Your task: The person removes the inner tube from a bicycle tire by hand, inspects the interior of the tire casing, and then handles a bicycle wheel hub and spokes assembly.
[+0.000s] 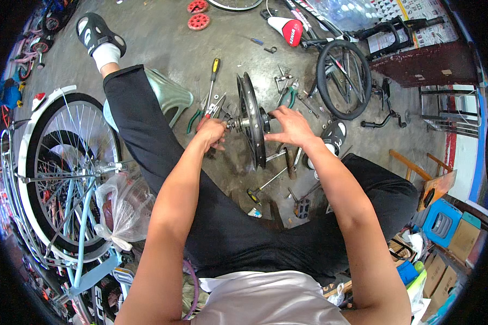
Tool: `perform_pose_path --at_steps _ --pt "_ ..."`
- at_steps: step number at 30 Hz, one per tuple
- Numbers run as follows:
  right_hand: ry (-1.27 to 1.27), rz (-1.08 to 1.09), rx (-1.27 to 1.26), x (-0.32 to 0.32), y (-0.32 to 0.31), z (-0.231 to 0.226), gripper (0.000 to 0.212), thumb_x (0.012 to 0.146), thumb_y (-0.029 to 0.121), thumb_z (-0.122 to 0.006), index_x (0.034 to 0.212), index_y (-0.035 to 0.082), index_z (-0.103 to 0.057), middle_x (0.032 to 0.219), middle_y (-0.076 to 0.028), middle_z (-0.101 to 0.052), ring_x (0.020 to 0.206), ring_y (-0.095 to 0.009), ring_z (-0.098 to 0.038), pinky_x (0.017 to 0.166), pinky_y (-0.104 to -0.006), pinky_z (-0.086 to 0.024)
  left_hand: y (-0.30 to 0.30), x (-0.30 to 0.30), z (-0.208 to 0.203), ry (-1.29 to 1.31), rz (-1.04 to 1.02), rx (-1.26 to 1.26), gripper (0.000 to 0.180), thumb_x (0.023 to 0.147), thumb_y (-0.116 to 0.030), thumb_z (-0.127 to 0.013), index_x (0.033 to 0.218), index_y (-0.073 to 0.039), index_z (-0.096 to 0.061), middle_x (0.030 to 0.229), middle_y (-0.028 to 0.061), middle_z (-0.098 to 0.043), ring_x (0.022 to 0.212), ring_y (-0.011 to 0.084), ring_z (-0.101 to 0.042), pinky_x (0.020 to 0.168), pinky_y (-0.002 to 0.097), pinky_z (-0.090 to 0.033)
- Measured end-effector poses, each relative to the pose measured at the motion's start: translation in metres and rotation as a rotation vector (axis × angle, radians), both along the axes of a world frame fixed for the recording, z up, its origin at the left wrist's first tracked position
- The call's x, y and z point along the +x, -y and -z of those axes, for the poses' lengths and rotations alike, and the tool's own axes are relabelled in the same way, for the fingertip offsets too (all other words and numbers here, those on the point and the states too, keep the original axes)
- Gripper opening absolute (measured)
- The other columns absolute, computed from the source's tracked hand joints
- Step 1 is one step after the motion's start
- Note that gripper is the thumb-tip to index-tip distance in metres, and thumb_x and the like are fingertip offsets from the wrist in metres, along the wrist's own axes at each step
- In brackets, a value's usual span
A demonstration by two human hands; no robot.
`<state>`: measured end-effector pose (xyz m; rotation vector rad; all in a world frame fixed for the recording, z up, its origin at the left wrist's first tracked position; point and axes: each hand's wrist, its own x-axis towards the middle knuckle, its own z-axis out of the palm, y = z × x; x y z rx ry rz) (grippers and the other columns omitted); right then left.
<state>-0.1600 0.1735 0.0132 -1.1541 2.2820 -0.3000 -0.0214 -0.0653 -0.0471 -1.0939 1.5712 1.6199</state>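
Note:
A small black wheel [253, 116] stands upright on its edge on the concrete floor in front of me. My left hand [212, 133] grips the axle end sticking out of the hub on the wheel's left side. My right hand [290, 125] rests with spread fingers on the hub's right side, steadying the wheel. Red-handled pliers [213, 111] lie just beyond my left hand. A yellow-handled screwdriver [213, 73] lies further back.
Wrenches, green-handled pliers [290, 96] and other tools lie scattered about the wheel. A light-blue bicycle [65, 173] with a white-rimmed wheel stands at left. Another bicycle with a red-and-white saddle [287, 30] lies at the back. A green plastic stool [171, 92] sits under my left leg. Boxes are at right.

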Motion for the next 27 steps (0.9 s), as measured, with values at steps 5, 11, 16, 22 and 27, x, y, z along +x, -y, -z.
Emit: perform_pose_path --at_steps 5,11,16,22,27 --pt "-0.153 -0.072 -0.101 0.006 -0.001 0.020 0.076 0.069 0.064 -0.075 0.108 0.000 -0.060 0.094 -0.017 -0.064 0.094 -0.035 -0.063 0.088 -0.0447 -0.046 0.000 0.001 -0.012 0.066 -0.035 0.013 0.035 0.102 -0.036 -0.045 0.097 -0.006 -0.060 0.078 -0.0009 -0.051 0.066 0.0145 -0.055 0.062 0.0384 -0.057" --pt "-0.003 0.280 -0.043 0.008 0.003 0.035 0.076 0.081 0.075 -0.056 0.087 -0.001 -0.062 0.077 -0.017 -0.066 0.076 -0.035 -0.067 0.083 -0.0479 -0.049 -0.001 0.000 -0.005 -0.101 -0.034 -0.017 0.035 0.102 -0.036 -0.046 0.079 -0.010 -0.054 0.065 -0.0025 -0.047 0.058 0.0128 -0.049 0.054 0.0312 -0.044" --pt "0.868 0.961 0.125 -0.026 0.004 0.014 0.073 0.096 0.062 -0.040 0.084 -0.006 -0.063 0.070 -0.017 -0.066 0.056 -0.027 -0.066 0.048 -0.0404 -0.053 -0.015 -0.003 -0.034 -0.215 -0.057 0.055 0.036 0.102 -0.033 -0.048 0.074 -0.010 -0.051 0.061 -0.0021 -0.043 0.054 0.0108 -0.039 0.050 0.0302 -0.032" --pt "0.717 0.922 0.029 -0.016 -0.008 0.003 0.053 0.098 0.040 -0.047 0.085 -0.008 -0.067 0.069 -0.014 -0.069 0.053 -0.023 -0.067 0.051 -0.0344 -0.056 -0.019 -0.013 -0.034 -0.252 -0.115 0.030 0.036 0.102 -0.034 -0.049 0.077 -0.009 -0.052 0.063 -0.0027 -0.042 0.054 0.0104 -0.036 0.052 0.0299 -0.031" --pt "0.720 0.863 -0.091 -0.003 -0.013 0.011 0.035 0.095 0.025 -0.054 0.083 -0.005 -0.069 0.072 -0.013 -0.070 0.057 -0.022 -0.068 0.055 -0.0338 -0.056 -0.017 -0.009 -0.025 -0.252 -0.074 -0.052 0.035 0.102 -0.034 -0.049 0.079 -0.009 -0.053 0.063 -0.0032 -0.042 0.054 0.0107 -0.037 0.053 0.0300 -0.032"
